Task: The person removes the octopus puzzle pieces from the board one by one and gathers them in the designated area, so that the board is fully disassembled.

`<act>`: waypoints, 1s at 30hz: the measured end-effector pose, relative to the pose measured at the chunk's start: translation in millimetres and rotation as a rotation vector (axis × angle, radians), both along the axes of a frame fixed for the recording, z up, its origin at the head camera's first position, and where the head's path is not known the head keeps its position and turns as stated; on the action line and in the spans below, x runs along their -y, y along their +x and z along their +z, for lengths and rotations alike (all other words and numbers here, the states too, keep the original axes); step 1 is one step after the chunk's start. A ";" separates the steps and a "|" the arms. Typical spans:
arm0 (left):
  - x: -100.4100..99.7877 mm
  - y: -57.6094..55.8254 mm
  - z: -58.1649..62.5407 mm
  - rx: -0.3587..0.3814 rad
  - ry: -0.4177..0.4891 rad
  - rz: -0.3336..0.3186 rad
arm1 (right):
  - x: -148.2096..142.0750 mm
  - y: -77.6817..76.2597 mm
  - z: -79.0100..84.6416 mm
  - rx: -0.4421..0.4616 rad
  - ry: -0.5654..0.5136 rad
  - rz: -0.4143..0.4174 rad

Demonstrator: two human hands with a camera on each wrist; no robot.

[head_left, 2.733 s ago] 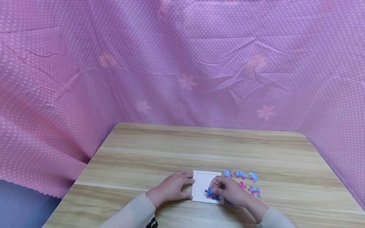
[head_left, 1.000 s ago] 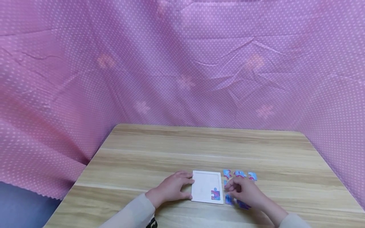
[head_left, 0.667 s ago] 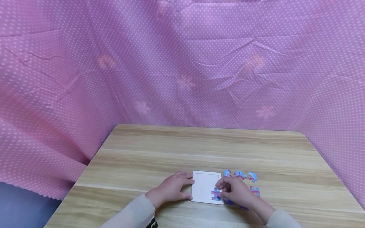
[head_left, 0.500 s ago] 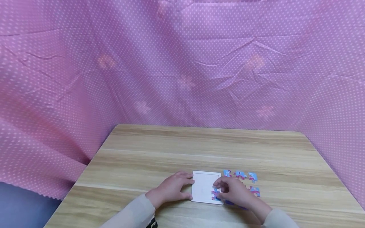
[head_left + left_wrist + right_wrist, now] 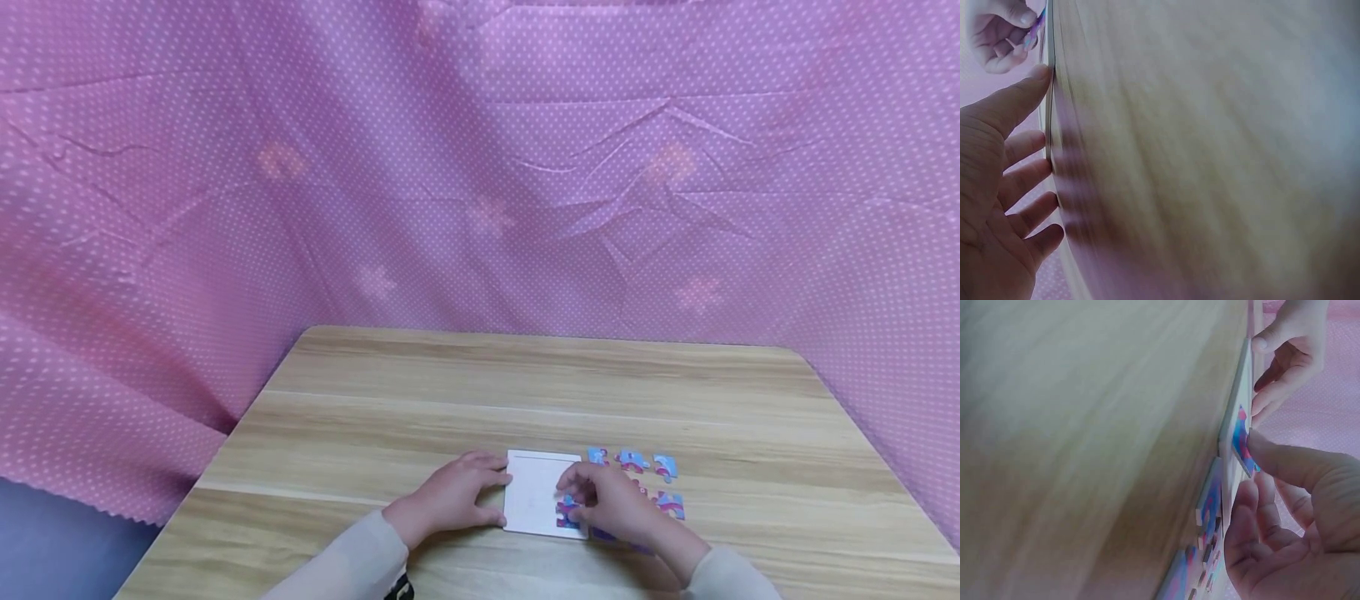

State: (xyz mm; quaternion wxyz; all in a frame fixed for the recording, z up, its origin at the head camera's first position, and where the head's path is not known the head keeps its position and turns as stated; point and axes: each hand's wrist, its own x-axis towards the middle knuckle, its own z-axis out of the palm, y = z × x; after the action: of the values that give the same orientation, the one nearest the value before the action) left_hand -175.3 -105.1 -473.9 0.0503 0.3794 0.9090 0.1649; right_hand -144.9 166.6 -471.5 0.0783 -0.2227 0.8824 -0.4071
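A white square puzzle tray [image 5: 528, 492] lies near the table's front edge. My left hand [image 5: 453, 493] rests at its left side, fingers spread and fingertips against the edge; in the left wrist view the left thumb [image 5: 1019, 97] touches the rim. My right hand [image 5: 611, 500] is over the tray's right side, its thumb on a blue, pink and purple puzzle piece [image 5: 566, 514] in the near right corner. The right wrist view shows this puzzle piece [image 5: 1241, 440] slightly tilted at the thumb tip, the other fingers curled beside it. The right hand hides part of the piece.
Several loose puzzle pieces lie right of the tray, among them one in the back row [image 5: 632, 460], one at the far right [image 5: 665, 465] and one below it [image 5: 670, 504]. Some are partly under the right hand. A pink dotted curtain [image 5: 480, 208] hangs behind the table [image 5: 375, 400].
My right hand carried the piece into the tray's near right corner, moved off to the right, then came back onto it. The left hand has stayed at the tray's left edge.
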 end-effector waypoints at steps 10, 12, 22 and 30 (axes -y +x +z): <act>0.6 0.3 -0.1 -0.005 -0.003 -0.003 | -2.2 0.7 3.9 0.006 -0.034 0.018; 0.5 0.3 -0.4 -0.006 -0.003 -0.002 | -2.4 1.0 5.0 0.003 -0.029 0.018; 1.3 0.3 -1.6 -0.011 -0.003 0.000 | -11.2 2.2 6.2 0.025 -0.047 0.026; 0.7 0.2 -1.1 -0.001 0.000 -0.007 | -38.3 6.7 12.0 0.046 -0.075 0.011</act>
State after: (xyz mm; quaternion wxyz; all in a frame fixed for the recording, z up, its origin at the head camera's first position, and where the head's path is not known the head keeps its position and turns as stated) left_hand -175.1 -105.8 -475.0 0.0503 0.3827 0.9077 0.1647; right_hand -138.1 204.9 -459.5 0.0926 -0.2210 0.8633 -0.4443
